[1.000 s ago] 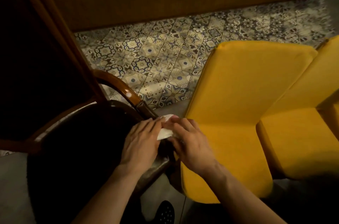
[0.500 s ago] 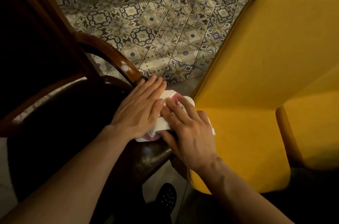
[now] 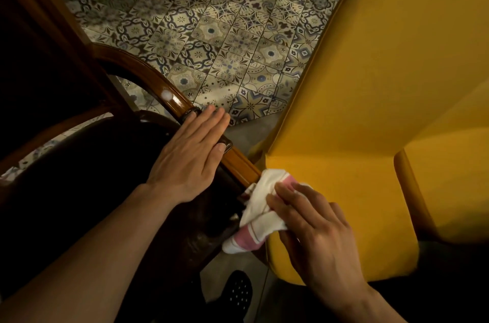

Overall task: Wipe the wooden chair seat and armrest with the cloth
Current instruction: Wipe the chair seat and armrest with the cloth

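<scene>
A dark wooden chair fills the left of the head view, with a dark seat (image 3: pixel 87 169) and a glossy curved brown armrest (image 3: pixel 148 79). My left hand (image 3: pixel 190 158) lies flat, fingers together, on the armrest's lower part where it meets the seat. My right hand (image 3: pixel 312 227) presses a white cloth with pink stripes (image 3: pixel 256 216) against the armrest's front end and the seat's right edge. Part of the cloth is hidden under my fingers.
A yellow upholstered chair (image 3: pixel 370 111) stands close on the right, almost touching the wooden chair. A second yellow seat (image 3: pixel 455 177) is at the far right. Patterned floor tiles (image 3: pixel 225 44) lie beyond. A dark perforated shoe (image 3: pixel 238 293) shows below.
My right hand has dragged the cloth down and to the right along the armrest's front end, away from my left hand. The left hand stays flat on the armrest.
</scene>
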